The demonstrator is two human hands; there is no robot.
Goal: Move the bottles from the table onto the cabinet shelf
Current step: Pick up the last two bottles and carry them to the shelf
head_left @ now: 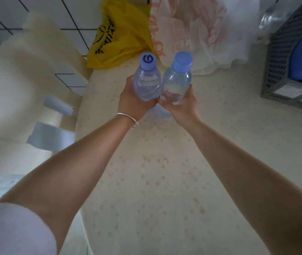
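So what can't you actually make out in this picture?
- Cabinet shelf: nowhere in the head view.
- Bottle bases: hidden by the left hand and right hand gripping the left bottle and right bottle.
- Print on the yellow bag: blurred and creased.
- Grey crate: cut off by the right edge.

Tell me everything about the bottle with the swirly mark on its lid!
The clear bluish plastic bottle with the swirl-marked cap is see-through and ribbed, with a pale blue screw cap bearing a dark spiral. It stands roughly upright, held above the cream flower-patterned table. The left hand wraps its lower body, and its side meets the plain-capped clear bottle.
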